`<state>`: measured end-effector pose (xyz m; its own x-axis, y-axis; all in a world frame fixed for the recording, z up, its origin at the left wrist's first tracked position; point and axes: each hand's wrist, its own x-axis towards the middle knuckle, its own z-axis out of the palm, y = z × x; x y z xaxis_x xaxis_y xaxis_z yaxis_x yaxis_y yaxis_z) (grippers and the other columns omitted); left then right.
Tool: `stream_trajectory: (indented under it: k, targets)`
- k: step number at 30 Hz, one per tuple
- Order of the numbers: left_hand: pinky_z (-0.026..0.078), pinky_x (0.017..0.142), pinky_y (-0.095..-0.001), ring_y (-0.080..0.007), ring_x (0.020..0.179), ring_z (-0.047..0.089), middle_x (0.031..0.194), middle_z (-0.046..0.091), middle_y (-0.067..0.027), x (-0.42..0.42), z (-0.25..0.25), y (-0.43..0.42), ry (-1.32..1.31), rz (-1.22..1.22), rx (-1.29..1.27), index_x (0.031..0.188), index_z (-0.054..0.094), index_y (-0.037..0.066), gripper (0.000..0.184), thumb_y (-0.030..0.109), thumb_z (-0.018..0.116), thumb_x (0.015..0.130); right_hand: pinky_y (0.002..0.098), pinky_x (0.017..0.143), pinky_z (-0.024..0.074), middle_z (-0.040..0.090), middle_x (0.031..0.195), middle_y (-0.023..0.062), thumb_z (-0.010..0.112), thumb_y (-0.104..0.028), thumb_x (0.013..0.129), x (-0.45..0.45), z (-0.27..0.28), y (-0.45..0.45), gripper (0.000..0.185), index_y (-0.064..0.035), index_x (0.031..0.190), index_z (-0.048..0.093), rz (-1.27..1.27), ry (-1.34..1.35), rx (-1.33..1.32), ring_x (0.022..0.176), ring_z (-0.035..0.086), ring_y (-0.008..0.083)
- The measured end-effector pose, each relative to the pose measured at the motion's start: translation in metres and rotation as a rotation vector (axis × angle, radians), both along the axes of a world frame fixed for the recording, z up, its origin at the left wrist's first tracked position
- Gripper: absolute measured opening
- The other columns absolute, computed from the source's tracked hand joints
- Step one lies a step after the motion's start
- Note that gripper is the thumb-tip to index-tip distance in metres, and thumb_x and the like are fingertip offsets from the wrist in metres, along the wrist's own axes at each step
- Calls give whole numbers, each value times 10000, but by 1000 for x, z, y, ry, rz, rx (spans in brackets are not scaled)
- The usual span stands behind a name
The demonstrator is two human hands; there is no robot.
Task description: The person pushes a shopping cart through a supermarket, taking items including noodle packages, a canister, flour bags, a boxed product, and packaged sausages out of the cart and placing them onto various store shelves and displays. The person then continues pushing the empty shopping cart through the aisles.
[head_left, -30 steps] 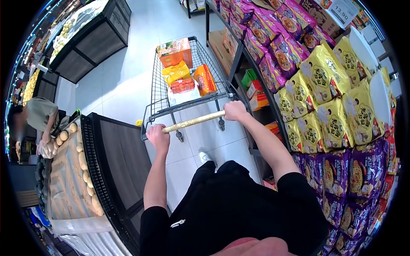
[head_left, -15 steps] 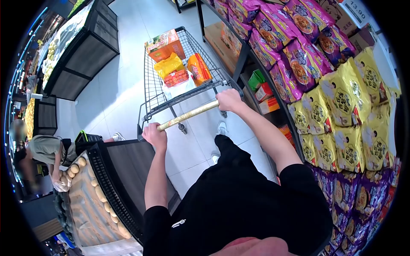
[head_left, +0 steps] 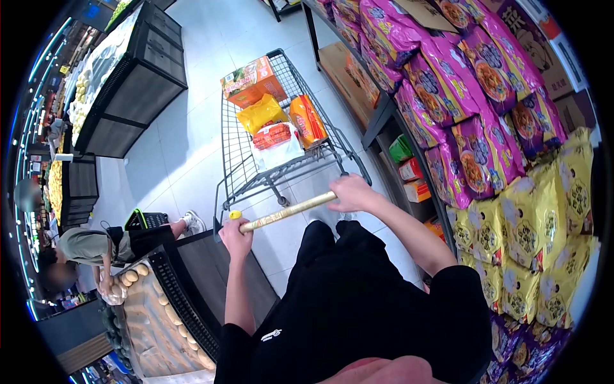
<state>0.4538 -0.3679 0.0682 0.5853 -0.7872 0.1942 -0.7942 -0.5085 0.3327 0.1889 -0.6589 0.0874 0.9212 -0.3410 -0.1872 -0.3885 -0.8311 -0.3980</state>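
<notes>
Both my hands grip the pale gold handle bar (head_left: 291, 210) of a shopping cart (head_left: 231, 153). My left hand (head_left: 235, 237) is closed around the bar's left end, beside a small yellow piece. At the right end, my right hand (head_left: 352, 193) is wrapped over it. Inside the wire basket an orange box (head_left: 254, 82) stands at the far end. Nearer to me lie a yellow bag (head_left: 262, 112), an orange packet (head_left: 308, 121) and a white package with a red printed top (head_left: 276, 142).
Close on the right, shelves hold pink bags (head_left: 470, 147) and yellow bags (head_left: 505, 233). A produce stand (head_left: 211, 265) with round tan produce is at my left; a person (head_left: 96, 246) leans over it, near a black-and-green basket (head_left: 144, 219). Another stand (head_left: 137, 83) is farther ahead.
The stands and shelf goods have shifted down in view as I move forward with the cart. My feet have changed position. Both hands stay on the handle.
</notes>
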Motion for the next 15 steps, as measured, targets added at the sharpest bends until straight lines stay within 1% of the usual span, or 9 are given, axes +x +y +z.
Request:
stream_trajectory:
  k: [2, 3, 4, 5, 6, 8, 10, 12, 15]
  targets:
    - [409, 851, -380, -254, 897, 599, 844, 649, -50, 9, 21, 1, 63, -44, 41, 973, 694, 130, 256, 78, 717, 724, 419, 800, 523, 707, 942, 131, 700, -413, 793, 1, 17, -16, 399, -54, 966, 681, 97, 119, 313, 872, 680, 288]
    - [431, 839, -390, -270, 895, 608, 868, 657, -60, 15, 25, 0, 409, -6, 57, 990, 692, 114, 252, 72, 711, 742, 419, 800, 523, 707, 942, 131, 700, -413, 793, 3, 18, -29, 399, -54, 966, 681, 108, 128, 308, 872, 680, 288]
    - [453, 827, -399, -285, 893, 616, 892, 665, -71, 22, 30, -1, 756, 33, 68, 1007, 691, 98, 248, 66, 705, 761, 386, 797, 525, 704, 925, 103, 686, -368, 832, 5, 17, -41, 341, -60, 976, 681, -11, -2, 559, 852, 675, 252]
    - [484, 802, -407, -317, 883, 625, 918, 671, -95, 20, 33, -12, 640, 10, 13, 1012, 670, 63, 231, 72, 707, 784, 353, 794, 527, 701, 909, 76, 673, -323, 870, 12, 16, -51, 283, -65, 986, 681, -136, -130, 810, 832, 669, 216]
    - [484, 802, -407, -317, 883, 625, 918, 671, -95, 17, 32, -27, 652, 26, 12, 1012, 670, 63, 231, 72, 707, 784, 353, 794, 527, 701, 909, 76, 673, -323, 870, 27, 15, -62, 283, -65, 986, 681, -127, -112, 814, 832, 669, 216]
    - [473, 840, -409, -328, 919, 611, 940, 663, -111, 10, 27, -66, 372, -154, -163, 1022, 653, 60, 245, 84, 712, 786, 259, 662, 513, 662, 864, 28, 613, -248, 936, 60, 11, -92, 208, -47, 977, 648, -423, -339, 1117, 739, 643, 120]
    - [448, 893, -420, -332, 969, 590, 995, 653, -112, 5, 16, -109, 354, -296, -94, 1024, 639, 64, 252, 97, 715, 786, 231, 596, 497, 651, 887, 32, 600, -240, 942, 101, -9, -121, 222, -35, 1024, 624, -609, -353, 1220, 678, 630, 103]
    - [420, 927, -428, -327, 1005, 572, 1037, 640, -95, -1, 7, -142, 383, -374, -96, 1021, 640, 78, 254, 121, 721, 784, 243, 561, 504, 641, 936, 69, 595, -227, 936, 138, -52, -146, 246, -13, 1058, 607, -677, -243, 1046, 662, 637, 123]
    - [413, 927, -411, -283, 994, 580, 1020, 641, -56, 0, -21, -153, 375, -481, -113, 1027, 650, 94, 253, 186, 724, 803, 261, 579, 525, 640, 1019, 88, 585, -222, 948, 181, -98, -172, 322, -7, 1185, 558, -817, -62, 1061, 653, 637, 135]
